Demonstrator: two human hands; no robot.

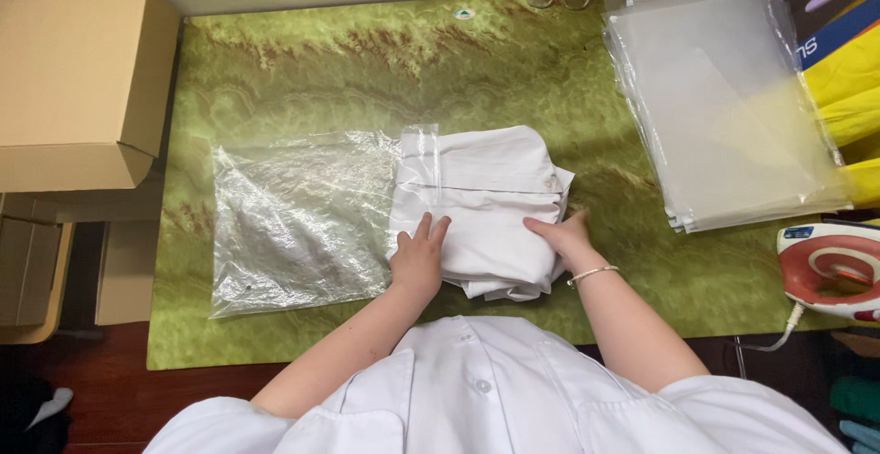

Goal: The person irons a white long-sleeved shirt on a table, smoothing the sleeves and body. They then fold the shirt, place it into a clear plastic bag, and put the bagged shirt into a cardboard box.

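mat open behind garment; bag stack right, iron possibly crowding right.

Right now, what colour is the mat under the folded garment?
Mottled green marbled mat, brown veins; head view.

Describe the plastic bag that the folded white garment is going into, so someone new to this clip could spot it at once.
On the green marbled mat, look left of the folded white garment under the left hand and right hand. The clear plastic bag lies flat there, its open end lapping over the garment's left edge. Unlike the neat stack of frosted bags at the mat's far right, it is single, crinkled and shiny.
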